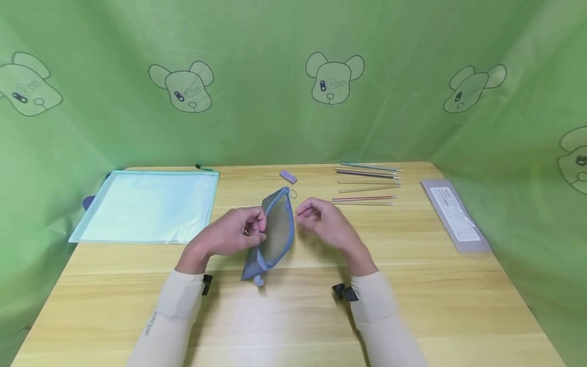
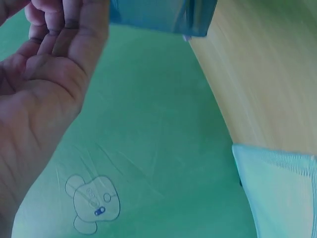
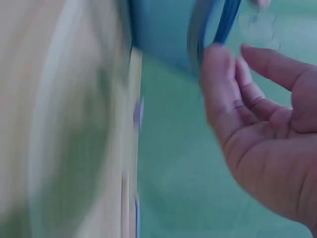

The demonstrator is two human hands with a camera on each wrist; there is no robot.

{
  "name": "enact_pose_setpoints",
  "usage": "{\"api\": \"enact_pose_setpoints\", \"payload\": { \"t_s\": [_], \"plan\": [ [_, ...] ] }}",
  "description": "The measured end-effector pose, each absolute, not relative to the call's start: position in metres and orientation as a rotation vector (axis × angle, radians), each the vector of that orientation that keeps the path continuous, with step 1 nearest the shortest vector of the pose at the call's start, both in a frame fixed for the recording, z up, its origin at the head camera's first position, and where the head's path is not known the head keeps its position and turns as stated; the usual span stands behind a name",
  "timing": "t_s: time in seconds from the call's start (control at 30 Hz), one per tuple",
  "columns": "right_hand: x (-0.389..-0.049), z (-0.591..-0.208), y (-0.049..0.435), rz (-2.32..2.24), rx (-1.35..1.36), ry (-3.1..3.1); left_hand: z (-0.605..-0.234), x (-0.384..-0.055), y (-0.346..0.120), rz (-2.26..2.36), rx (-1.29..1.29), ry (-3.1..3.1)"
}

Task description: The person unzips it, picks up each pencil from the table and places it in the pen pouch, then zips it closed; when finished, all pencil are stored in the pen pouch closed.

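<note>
A blue-grey zip pencil pouch (image 1: 281, 232) stands with its mouth gaping in the head view, a ring at its far end and a small tab at its near end. My left hand (image 1: 236, 232) grips the pouch's left side with curled fingers. Beside its right rim is my right hand (image 1: 323, 221), fingers loosely bent. In the right wrist view a gap shows between that hand's thumb and index finger (image 3: 218, 62), with the fingertip right at the pouch's blue edge. The left wrist view shows only the lower part of the pouch (image 2: 163, 15).
A purple eraser (image 1: 288, 177) lies beyond the pouch. Several pencils (image 1: 367, 182) are spread at the back right. A light-blue mesh zip folder (image 1: 147, 206) lies on the left, and a grey labelled packet (image 1: 455, 216) on the right edge. Green curtain surrounds the wooden table (image 1: 284, 326).
</note>
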State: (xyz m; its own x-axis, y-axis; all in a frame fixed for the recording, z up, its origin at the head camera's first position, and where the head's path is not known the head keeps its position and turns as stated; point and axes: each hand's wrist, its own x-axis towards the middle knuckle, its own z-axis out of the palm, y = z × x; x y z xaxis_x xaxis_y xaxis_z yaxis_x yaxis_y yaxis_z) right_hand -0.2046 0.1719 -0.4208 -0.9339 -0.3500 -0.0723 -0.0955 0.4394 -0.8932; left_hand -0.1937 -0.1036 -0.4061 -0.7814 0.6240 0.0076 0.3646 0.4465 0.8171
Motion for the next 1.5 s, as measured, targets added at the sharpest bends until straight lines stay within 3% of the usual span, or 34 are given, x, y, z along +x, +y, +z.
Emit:
{"api": "enact_pose_setpoints", "payload": {
  "t_s": [0.23,0.6,1.0,1.5],
  "plan": [
    [-0.215,-0.432,0.239,-0.953,-0.128,2.718,-0.405,-0.194,-0.110,1.214,0.848,2.430],
    [-0.227,-0.446,0.298,-0.805,-0.037,2.754,-0.404,-0.193,-0.110,1.183,0.855,2.405],
    [-0.226,-0.438,0.301,-0.652,0.022,2.811,-0.404,-0.193,-0.112,1.168,0.853,2.418],
    [-0.225,-0.445,0.268,-0.840,-0.136,2.646,-0.403,-0.194,-0.113,1.167,0.849,2.425]
  ]
}}
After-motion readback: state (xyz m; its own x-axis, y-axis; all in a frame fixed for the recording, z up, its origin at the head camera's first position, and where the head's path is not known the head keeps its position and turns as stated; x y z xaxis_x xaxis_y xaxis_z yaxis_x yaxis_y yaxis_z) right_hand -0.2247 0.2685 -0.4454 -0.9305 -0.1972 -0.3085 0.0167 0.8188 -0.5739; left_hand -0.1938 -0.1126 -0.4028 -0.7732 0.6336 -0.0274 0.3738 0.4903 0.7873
